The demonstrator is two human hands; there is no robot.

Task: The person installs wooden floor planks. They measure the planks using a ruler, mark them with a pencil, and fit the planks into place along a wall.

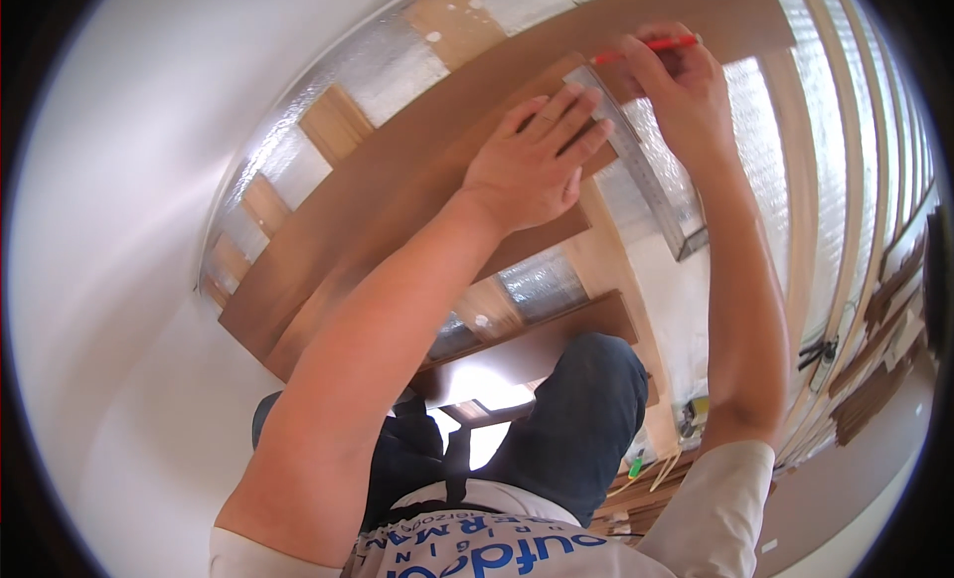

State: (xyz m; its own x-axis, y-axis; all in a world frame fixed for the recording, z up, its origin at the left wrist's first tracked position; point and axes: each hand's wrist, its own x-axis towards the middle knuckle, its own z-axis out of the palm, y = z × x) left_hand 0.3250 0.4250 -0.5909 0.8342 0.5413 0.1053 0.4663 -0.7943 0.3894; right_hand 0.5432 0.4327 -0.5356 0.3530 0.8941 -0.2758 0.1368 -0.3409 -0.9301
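Note:
My left hand [537, 165] lies with its fingers stretched out, pressing on a brown plank [427, 156] and touching the edge of a metal carpenter's square [646, 175]. The long arm of the square runs across the plank's end and sticks out past it, its short leg at the near end. To the right of the square, my right hand [691, 91] grips a red pencil [680, 43] near the square's far end. The pencil points left, over a long brown plank [715, 19] lying beyond.
Wooden battens [803, 180] run over silvery foil [760, 111] beneath and right of the planks. Another brown board [586, 322] lies near my knee. A white wall [129, 180] stands left. At the right are stacked boards [874, 379], and a green marker [636, 465] lies below.

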